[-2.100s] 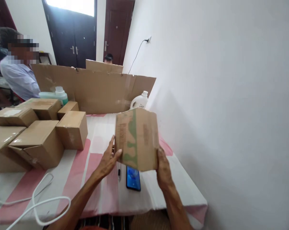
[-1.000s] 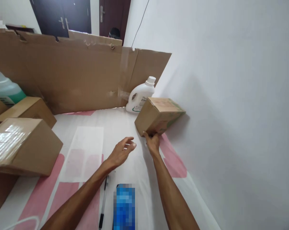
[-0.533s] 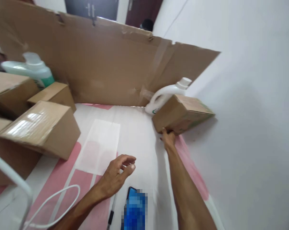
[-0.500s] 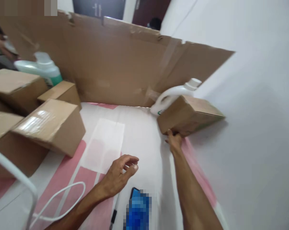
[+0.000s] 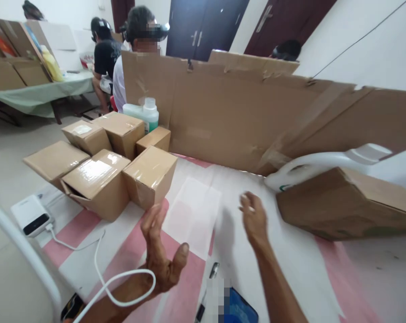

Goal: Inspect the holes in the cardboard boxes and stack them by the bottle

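Note:
My left hand [image 5: 160, 251] is open above the pink-and-white tablecloth, thumb spread from the fingers, in front of the cardboard boxes. A white cable [image 5: 122, 273] loops across its wrist. My right hand [image 5: 255, 220] hovers over the cloth with fingers loosely curled and a gap between them; I see nothing held. Between and beyond the hands lies a pale, translucent rectangular sheet [image 5: 192, 215]. To the right of my right hand, apart from it, a cardboard box [image 5: 351, 206] leans by a white jug [image 5: 310, 163]. The nearest box [image 5: 150, 172] on the left stands beyond my left fingertips.
Several closed boxes [image 5: 95, 175] are grouped at left, with a green-liquid bottle [image 5: 151, 114] behind. A cardboard panel [image 5: 223, 103] walls the far side. A power bank [image 5: 32, 215], a pen [image 5: 206, 291] and a phone [image 5: 241, 309] lie nearer. People sit beyond the panel.
My right hand has left the right-hand box and moved left over the cloth. My left hand has turned upward, fingers spreading. The view has swung left, showing more boxes and the room.

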Demonstrator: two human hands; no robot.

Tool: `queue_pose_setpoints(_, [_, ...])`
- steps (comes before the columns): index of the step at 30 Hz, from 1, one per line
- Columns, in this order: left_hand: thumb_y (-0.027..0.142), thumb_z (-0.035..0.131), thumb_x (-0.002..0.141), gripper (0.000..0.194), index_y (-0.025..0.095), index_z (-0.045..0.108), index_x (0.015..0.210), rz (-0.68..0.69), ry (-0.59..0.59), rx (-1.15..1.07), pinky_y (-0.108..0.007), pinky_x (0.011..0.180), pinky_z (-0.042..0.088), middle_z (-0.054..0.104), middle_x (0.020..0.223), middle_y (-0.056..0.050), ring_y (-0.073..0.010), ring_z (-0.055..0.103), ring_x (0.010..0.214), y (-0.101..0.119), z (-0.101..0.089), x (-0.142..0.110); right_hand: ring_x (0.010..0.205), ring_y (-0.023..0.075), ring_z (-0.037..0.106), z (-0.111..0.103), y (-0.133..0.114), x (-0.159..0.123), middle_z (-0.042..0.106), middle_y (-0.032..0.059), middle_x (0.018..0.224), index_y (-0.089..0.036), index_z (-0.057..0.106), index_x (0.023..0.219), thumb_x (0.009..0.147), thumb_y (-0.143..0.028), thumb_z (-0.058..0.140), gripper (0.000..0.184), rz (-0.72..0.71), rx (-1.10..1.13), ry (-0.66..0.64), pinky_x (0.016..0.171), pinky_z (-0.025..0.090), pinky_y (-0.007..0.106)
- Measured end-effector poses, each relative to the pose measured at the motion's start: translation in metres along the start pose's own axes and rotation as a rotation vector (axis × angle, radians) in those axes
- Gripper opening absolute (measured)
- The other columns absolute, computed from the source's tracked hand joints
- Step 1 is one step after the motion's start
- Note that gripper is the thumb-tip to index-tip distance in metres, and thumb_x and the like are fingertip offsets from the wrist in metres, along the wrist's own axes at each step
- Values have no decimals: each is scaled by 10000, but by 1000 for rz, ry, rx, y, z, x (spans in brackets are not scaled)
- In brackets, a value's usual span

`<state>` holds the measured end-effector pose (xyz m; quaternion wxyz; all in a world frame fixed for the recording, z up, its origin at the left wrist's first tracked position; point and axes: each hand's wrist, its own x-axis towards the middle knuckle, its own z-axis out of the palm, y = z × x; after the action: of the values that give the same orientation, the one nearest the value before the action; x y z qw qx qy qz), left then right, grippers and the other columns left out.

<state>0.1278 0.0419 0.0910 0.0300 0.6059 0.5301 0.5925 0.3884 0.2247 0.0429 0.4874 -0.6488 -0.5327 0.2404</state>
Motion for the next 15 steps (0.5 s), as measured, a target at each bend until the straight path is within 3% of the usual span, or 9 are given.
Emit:
queue_pose_setpoints(2, [348,619,996,831,236,176,1691,-137,53,43,-579,1269,339,259,1690,-192,-369,276,1597,-16,-14,-7,1377,372,564,63,-49,-17,586,155,1543,-258,644,1396,816,-856,542,840,61,253,-216,1139,449,596])
queue_pose_setpoints(4, [393,584,1022,820,240,142,1695,-329,64,48,-588,1300,286,199,1733,-191,-368,211,1635,-38,-21,-11,1519,355,422,120,-93,-33,444,84,1686,-321,612,1454,816,-897,504,867,186,486,-379,1206,369,573])
queue_pose_setpoints(7, [511,479,1053,795,165,144,1685,-578,0,-5,-599,1333,192,188,1746,-233,-362,153,1658,-75,-23,-10,1491,388,457,172,-131,-59,553,120,1602,-298,679,1392,833,-954,368,916,221,536,-485,1184,365,636])
queue_pose_setpoints(9, [564,412,1058,775,140,190,1668,-648,-10,-52,-628,1331,148,199,1746,-256,-367,107,1667,-96,-23,-5,1457,391,488,182,-136,-77,627,136,1520,-278,702,1353,829,-965,359,929,208,525,-496,1178,368,653])
queue_pose_setpoints(11, [590,372,1059,737,161,255,1647,-653,-29,-100,-648,1325,130,236,1742,-249,-366,89,1670,-108,-23,0,1449,369,488,175,-131,-94,637,125,1504,-270,703,1327,809,-962,428,907,188,514,-473,1201,357,623])
queue_pose_setpoints(15, [604,321,1067,742,138,277,1643,-607,-119,-162,-626,1331,142,233,1740,-252,-361,143,1662,-101,-24,-10,1418,323,497,140,-119,-128,620,97,1507,-275,683,1281,798,-924,538,822,162,515,-391,1191,401,547])
